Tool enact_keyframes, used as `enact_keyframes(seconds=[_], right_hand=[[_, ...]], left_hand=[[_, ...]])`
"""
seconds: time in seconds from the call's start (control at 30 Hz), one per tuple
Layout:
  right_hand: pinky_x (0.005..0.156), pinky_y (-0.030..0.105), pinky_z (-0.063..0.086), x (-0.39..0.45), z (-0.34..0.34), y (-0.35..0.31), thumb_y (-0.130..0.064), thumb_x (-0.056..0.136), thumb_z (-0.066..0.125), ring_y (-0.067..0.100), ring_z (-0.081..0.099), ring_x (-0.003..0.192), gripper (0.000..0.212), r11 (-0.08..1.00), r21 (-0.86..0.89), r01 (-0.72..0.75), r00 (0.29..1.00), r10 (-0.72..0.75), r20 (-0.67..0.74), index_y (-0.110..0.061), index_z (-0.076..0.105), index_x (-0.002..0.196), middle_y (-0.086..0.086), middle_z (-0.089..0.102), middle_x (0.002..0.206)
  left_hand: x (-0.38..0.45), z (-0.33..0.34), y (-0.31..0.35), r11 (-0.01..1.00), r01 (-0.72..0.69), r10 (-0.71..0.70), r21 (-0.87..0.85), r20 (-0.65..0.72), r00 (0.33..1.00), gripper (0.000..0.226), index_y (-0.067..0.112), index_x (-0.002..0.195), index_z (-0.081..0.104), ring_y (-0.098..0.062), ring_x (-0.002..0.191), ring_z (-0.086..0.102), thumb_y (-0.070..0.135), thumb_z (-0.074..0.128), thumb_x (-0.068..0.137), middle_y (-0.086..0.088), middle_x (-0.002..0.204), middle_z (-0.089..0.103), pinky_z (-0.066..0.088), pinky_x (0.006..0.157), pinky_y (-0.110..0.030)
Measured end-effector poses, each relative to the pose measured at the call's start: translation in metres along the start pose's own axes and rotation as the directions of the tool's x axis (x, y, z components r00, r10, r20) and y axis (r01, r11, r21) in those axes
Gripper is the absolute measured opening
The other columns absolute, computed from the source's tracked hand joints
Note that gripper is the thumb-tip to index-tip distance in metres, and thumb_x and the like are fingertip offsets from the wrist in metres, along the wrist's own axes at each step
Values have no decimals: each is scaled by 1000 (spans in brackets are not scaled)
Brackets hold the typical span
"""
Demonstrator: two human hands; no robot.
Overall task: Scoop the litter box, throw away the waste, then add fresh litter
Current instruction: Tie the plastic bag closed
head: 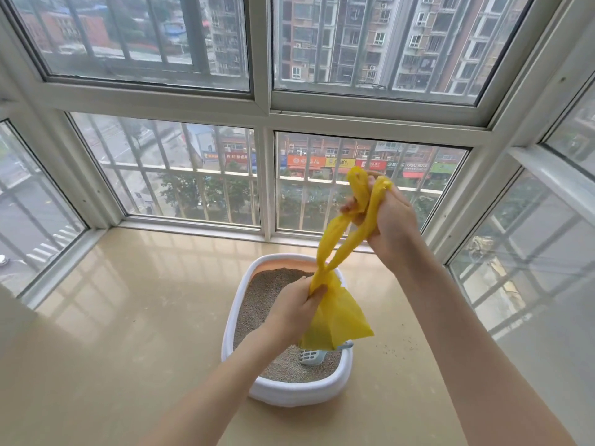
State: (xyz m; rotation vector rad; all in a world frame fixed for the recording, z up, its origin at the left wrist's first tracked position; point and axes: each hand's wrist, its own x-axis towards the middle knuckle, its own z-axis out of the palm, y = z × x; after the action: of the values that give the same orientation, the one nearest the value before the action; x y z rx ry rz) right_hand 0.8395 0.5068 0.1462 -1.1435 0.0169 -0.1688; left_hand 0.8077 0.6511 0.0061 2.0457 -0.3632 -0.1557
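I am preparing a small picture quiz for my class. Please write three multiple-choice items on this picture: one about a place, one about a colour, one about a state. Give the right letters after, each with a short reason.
1. Where does the scoop lie?
A. in the litter box, at its near end
B. on the floor beside the box
C. on the window ledge

2. What colour is the plastic bag?
A. blue
B. yellow
C. black

3. How is the bag held?
A. it lies loose on the floor
B. one hand alone pinches it
C. both hands grip it

Answers:
1 A: the pale blue scoop rests on the litter inside the white litter box, partly hidden by the bag.
2 B: the whole bag is yellow.
3 C: the left hand grips its neck and the right hand grips its handles above.
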Motion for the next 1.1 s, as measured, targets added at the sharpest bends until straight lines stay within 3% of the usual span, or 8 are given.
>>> enact_keyframes(seconds=[0.13,0.27,0.43,0.63,0.73,0.9,1.0,1.1], right_hand=[[105,47,38,-11,-52,20,-31,101,29,35,54,111,42,963,196,-183,976,154,151,-8,48,130,19,59,112],[108,50,32,-45,-95,46,-15,94,28,36,46,129,49,894,364,-263,956,190,225,2,38,140,24,47,137],[81,20,51,-52,-100,65,20,91,34,3,65,99,50,951,-296,-87,960,159,229,-2,38,136,13,52,129],[85,13,44,-54,-103,51,-24,74,67,-2,60,107,49,801,-590,101,933,130,336,-44,57,117,-16,64,116],[86,11,45,-53,-134,32,-25,78,71,4,60,113,53,877,-471,96,900,126,418,-30,57,129,-11,65,121],[106,42,41,-53,-168,20,-4,78,60,31,48,129,61,979,27,-202,856,163,490,-9,48,138,18,53,136],[107,40,42,-56,-147,46,-4,88,60,20,57,120,42,931,-366,-9,946,127,299,-17,59,128,3,65,123],[86,5,41,-60,-101,67,-36,87,66,-12,56,104,26,764,-638,95,938,146,315,-51,60,107,-32,64,108]], left_hand=[[4,1,6,987,84,-86,-136,-14,996,30,12,89,66,-16,76,52,34,45,95,-6,83,66,42,74,-36],[9,7,13,987,104,-111,-123,-58,992,32,10,90,65,-19,76,54,34,45,96,-1,82,65,44,77,-40],[13,21,38,998,62,-64,-28,-71,995,43,11,91,65,-27,87,62,44,37,88,-5,90,70,48,83,-46],[12,38,59,994,64,-74,-92,-106,992,20,18,78,63,-21,76,60,26,45,81,2,77,67,49,80,-48],[13,30,52,973,125,-162,-196,-190,968,29,12,91,69,-28,89,63,32,48,88,-9,92,70,48,87,-49],[10,14,38,939,199,-270,-281,-241,932,47,56,78,69,13,71,60,20,47,98,30,74,67,45,61,-9],[11,4,39,935,219,-289,-279,-243,926,28,53,80,69,9,73,63,36,49,86,26,77,69,48,63,-11],[17,1,34,943,204,-267,-262,-233,935,27,27,80,72,-14,82,66,42,49,79,8,80,71,53,82,-40]])
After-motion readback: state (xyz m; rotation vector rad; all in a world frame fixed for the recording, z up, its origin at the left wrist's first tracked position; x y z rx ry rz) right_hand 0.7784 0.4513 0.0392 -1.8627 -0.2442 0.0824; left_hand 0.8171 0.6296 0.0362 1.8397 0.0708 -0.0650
